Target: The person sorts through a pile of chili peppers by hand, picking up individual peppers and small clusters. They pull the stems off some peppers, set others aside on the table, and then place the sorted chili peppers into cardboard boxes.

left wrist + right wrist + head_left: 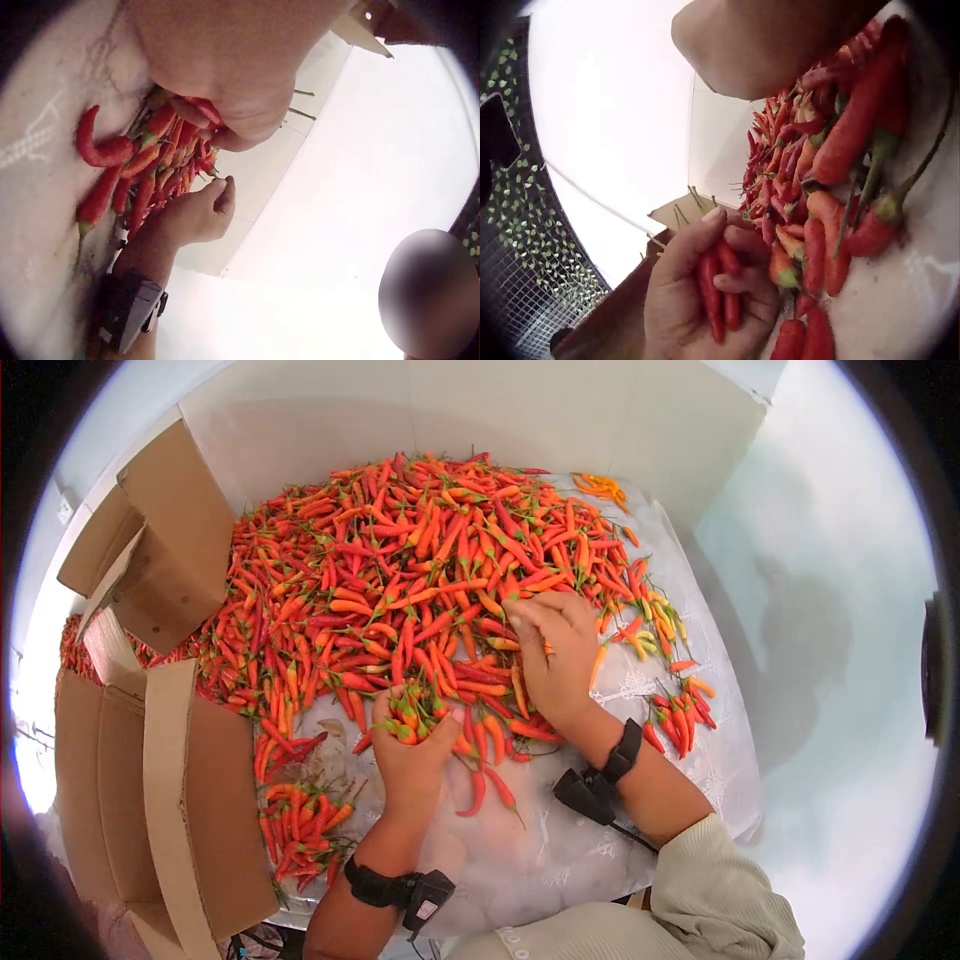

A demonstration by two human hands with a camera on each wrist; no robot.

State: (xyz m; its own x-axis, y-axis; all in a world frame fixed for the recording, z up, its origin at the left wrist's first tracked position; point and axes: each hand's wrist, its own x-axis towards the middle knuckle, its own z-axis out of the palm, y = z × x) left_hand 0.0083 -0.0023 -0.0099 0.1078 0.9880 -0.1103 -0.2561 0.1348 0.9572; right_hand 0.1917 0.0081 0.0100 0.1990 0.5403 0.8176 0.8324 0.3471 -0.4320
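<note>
My left hand (pixel 412 745) grips a bunch of red and orange chili peppers (pixel 711 292) at the near edge of a big heap. Their green stems stick up past the thumb in the right wrist view. Just right of it, my right hand (pixel 555 655) is over the front of the heap (pixel 400 560), fingers bent and thumb close to them. A small orange bit of a chili pepper (pixel 548 647) shows between its fingers; the rest is hidden. In the left wrist view the right hand (pixel 201 216) has its fingertips raised beside the heap.
Small piles of chili peppers lie at the near left (pixel 300 830) and right (pixel 682 715), with yellow ones (pixel 660 622) by the right edge. Open cardboard boxes (pixel 215 800) stand along the left. A pale patterned cover (pixel 560 850) lies under the peppers; a light panel (pixel 480 420) stands behind.
</note>
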